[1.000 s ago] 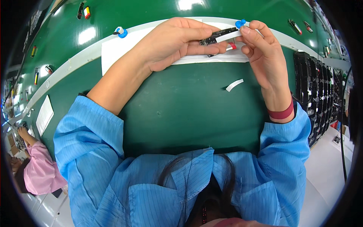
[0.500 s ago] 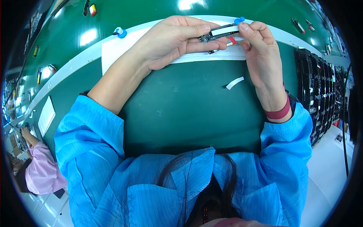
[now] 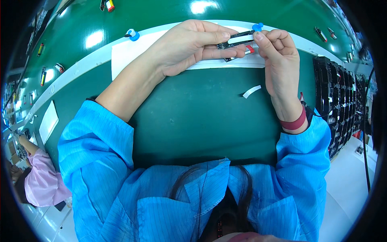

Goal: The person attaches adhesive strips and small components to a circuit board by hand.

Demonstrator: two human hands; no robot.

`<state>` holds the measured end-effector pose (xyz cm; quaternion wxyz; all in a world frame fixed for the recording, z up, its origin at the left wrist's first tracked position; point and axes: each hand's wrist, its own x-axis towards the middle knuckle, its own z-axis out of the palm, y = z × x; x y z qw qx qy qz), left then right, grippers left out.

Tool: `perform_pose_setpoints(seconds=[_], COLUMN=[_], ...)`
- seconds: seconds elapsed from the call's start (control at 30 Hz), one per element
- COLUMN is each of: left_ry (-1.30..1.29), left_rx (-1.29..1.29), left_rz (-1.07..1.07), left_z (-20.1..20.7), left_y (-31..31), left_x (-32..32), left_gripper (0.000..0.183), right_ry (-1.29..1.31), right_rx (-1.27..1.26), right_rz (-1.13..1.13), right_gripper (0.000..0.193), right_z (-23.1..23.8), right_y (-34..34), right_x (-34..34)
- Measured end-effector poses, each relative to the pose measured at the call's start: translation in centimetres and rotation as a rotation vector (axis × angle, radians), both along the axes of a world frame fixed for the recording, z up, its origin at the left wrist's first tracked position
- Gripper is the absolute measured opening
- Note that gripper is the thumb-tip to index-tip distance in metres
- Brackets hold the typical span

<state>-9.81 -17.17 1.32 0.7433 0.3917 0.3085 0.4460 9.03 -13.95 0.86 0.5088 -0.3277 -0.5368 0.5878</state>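
My left hand [image 3: 189, 46] grips a narrow black circuit board [image 3: 225, 45] between thumb and fingers. A white strip [image 3: 240, 39] lies along the top of the board. The thumb and forefinger of my right hand [image 3: 278, 50] pinch the strip's right end at the board's edge; whether the board itself is also pinched cannot be told. Below the board, by my left fingertips, shows a small red and white part [image 3: 249, 50], partly hidden by the fingers. White paper [image 3: 137, 50] lies under the hands on the green bench.
A loose curved white strip [image 3: 252, 91] lies on the bench. Blue pin-like pieces [image 3: 257, 27] stand along the pale rail. Beyond, small battery assemblies [image 3: 321, 34] sit on a green surface. Stacked black trays [image 3: 336, 92] stand at right. A person in pink [image 3: 44, 177] sits at far left.
Both hands keep their hold on the board and strip, with little change in pose. The small assemblies beyond the rail have shifted rightward along the green surface. The whole view has shifted slightly.
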Motion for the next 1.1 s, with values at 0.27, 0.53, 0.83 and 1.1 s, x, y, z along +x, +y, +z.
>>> perform_pose_setpoints(seconds=[0.27,0.53,0.83,1.1], left_ry=[0.012,0.067,0.182,0.393], left_rx=[0.022,0.036,0.062,0.021], left_rz=[-0.006,0.012,0.119,0.142], left_z=[-0.1,0.0,0.2,1.9], left_y=[-0.2,-0.5,-0.9,-1.4], left_x=[0.3,0.5,1.2,2.0], left_gripper=[0.034,0.034,0.029,0.028], right_ry=[-0.226,-0.277,-0.57,-0.321], right_rx=[0.182,0.389,0.523,0.255], right_rz=[-0.049,-0.077,-0.217,0.072], right_gripper=[0.015,0.018,0.02,0.021], right_z=[0.8,0.1,0.8,1.6], right_y=[-0.1,0.4,0.9,-0.7], right_x=[0.4,0.6,0.6,-0.1])
